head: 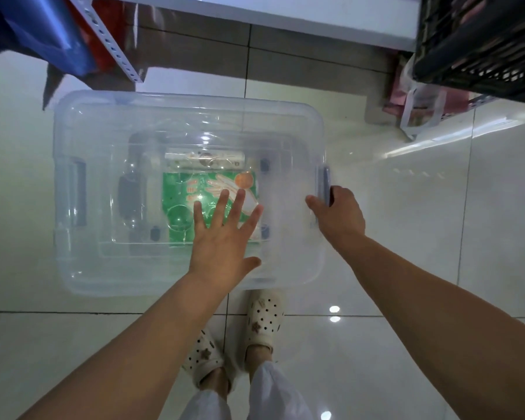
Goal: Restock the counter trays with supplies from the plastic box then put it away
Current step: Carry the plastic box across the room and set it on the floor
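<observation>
A clear plastic box (103, 262) with its lid on sits on the white tiled floor below me. Through the lid I see a green packet (176, 189) and a white packet (203, 159) lying inside. My left hand (222, 237) lies flat on the lid with the fingers spread and straight. My right hand (340, 216) is at the box's right end, its fingers curled round the blue-grey latch handle (325, 183). A second latch (79, 192) shows on the left end.
A white metal shelf rack (115, 47) with blue and red bags stands at the upper left. A black crate (479, 43) on a shelf and a white-handled bag (419, 107) are at the upper right. My feet in cream clogs (264, 319) stand just behind the box.
</observation>
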Demonstrator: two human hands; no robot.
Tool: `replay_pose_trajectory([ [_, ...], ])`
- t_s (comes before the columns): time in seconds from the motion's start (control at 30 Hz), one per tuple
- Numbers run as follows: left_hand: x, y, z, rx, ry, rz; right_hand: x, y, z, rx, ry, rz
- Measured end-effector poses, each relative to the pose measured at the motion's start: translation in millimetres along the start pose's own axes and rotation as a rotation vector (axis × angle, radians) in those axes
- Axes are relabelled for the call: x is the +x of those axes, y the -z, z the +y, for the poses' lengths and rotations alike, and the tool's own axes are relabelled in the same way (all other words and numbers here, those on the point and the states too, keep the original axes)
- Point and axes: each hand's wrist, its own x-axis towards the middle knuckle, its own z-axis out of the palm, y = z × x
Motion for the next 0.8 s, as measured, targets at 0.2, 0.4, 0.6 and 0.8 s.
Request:
replay_pose_trajectory([
  [0.2,-2,22,-22,-0.163,0.019,0.007,-1,0,-22,-0.063,-0.053,0.061],
  [0.4,-43,53,-135,-0.603,0.696,0.192,-29,1,-61,-0.28,-0.058,0.239],
  [0.6,-48,39,-209,-1.101,1.138,0.081,-42,-29,-97,-0.178,0.179,0.277],
  [0.8,-45,20,-228,-1.193,1.124,0.093,-34,-37,-93,-0.137,0.147,0.423],
])
